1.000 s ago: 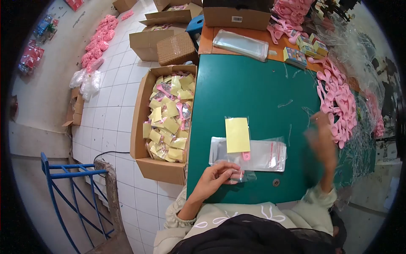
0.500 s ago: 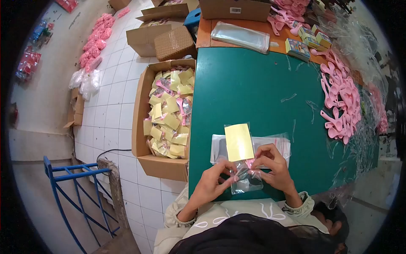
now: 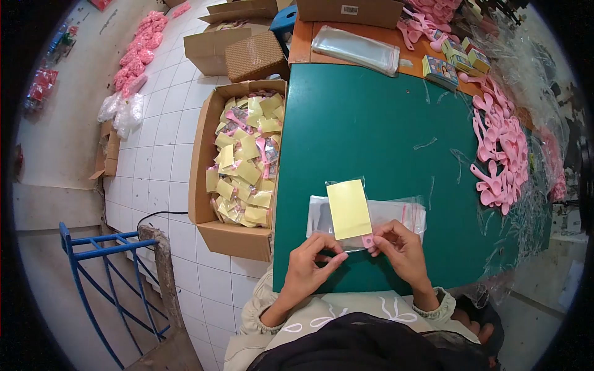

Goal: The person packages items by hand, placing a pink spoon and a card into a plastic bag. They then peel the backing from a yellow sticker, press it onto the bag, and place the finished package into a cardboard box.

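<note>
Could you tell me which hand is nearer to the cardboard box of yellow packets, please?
Left. The left hand holds the lower end of the yellow-card packet, just right of the cardboard box; the right hand holds that packet farther right.

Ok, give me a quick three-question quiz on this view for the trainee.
1. True or false: the left hand and the right hand both pinch the near end of the bag that holds the yellow card.
2. What fills the open box left of the table? A) folded cloth B) bagged yellow cards C) nothing
3. Fill in: the pile of pink pieces lies along the table's ___ side.
Key: 1 true; 2 B; 3 right.
</note>
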`<action>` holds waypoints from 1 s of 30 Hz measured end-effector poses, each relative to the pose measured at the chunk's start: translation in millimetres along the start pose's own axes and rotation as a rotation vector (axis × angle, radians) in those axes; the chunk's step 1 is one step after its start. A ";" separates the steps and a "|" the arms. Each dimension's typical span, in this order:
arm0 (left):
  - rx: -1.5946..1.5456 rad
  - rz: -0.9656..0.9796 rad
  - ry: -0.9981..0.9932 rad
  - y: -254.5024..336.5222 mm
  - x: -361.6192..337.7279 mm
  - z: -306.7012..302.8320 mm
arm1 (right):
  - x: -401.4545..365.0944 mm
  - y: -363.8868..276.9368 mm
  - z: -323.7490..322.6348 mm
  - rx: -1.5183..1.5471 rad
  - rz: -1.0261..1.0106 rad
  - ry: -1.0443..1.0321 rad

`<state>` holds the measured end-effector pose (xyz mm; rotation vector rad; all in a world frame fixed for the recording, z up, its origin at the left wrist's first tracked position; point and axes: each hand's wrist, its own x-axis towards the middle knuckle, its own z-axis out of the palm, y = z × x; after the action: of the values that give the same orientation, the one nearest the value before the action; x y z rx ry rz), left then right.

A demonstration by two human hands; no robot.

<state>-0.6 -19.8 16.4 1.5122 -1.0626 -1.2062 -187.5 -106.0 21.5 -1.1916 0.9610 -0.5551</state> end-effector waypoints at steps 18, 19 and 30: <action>-0.168 -0.114 0.151 -3.6 -9.8 15.7 | -2.4 -7.1 15.5 -0.072 0.013 0.080; -0.157 -0.132 0.128 -1.2 -9.9 14.6 | -3.1 -8.0 15.1 -0.108 0.007 0.082; -0.159 0.051 0.342 20.1 -21.3 -65.9 | 24.0 -36.0 -172.4 -1.355 -0.380 0.651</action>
<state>59.2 4.9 48.1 1.4917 -0.7557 -0.9312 -318.2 -225.5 36.4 -2.5224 1.7899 -0.5941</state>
